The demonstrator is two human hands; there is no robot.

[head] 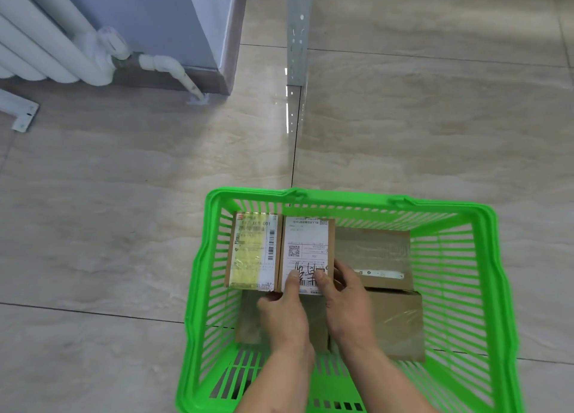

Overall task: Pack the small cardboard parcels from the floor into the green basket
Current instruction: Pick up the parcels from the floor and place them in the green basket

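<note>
Parcel (306, 254) lies directly ahead of your hands, long axis pointing away; left hand (287, 314) and right hand (346, 304) both grip near end, equally close.

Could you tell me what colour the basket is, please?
Bright green basket, seen in the head view.

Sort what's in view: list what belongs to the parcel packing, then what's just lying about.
Job: green basket; labelled parcel under both hands, left hand, right hand; yellow-taped parcel; plain parcels.

Lying about: radiator; metal post; white bracket.
</note>
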